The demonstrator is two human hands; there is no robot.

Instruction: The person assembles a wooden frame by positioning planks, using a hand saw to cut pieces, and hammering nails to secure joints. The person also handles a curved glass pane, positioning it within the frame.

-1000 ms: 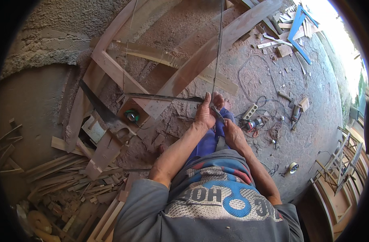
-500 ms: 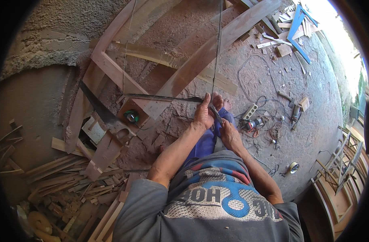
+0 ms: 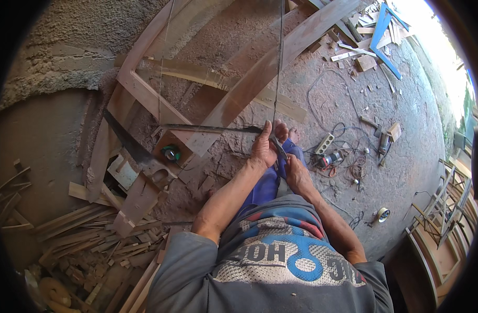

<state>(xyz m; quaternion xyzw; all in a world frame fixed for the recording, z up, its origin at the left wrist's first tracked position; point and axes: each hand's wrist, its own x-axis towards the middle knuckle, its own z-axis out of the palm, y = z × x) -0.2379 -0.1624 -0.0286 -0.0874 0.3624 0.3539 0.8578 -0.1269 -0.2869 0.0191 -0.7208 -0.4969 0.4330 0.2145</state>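
Note:
My left hand (image 3: 263,149) is closed at the right end of a long, thin dark bar (image 3: 213,128), thumb up along it. A dark cord (image 3: 278,78) comes down to the bar at this hand. A thinner line (image 3: 161,88) reaches down near the bar's other end. My right hand (image 3: 297,173) is wrapped round the handles of a metal tool that looks like pliers (image 3: 278,148). Its jaws lie against the fingers of my left hand, and what they bite on is hidden. Both hands are in front of my waist.
Large wooden frame pieces (image 3: 244,94) lie ahead. A handsaw (image 3: 126,138) rests at the left by a green-and-black round object (image 3: 170,153). Offcuts (image 3: 92,229) are heaped lower left. At the right are a power strip (image 3: 324,144), a power tool (image 3: 330,160), a hammer (image 3: 371,123) and tangled cables.
The view has shifted very slightly. Both hands keep their hold, and the tool's jaws appear turned a little against my left hand.

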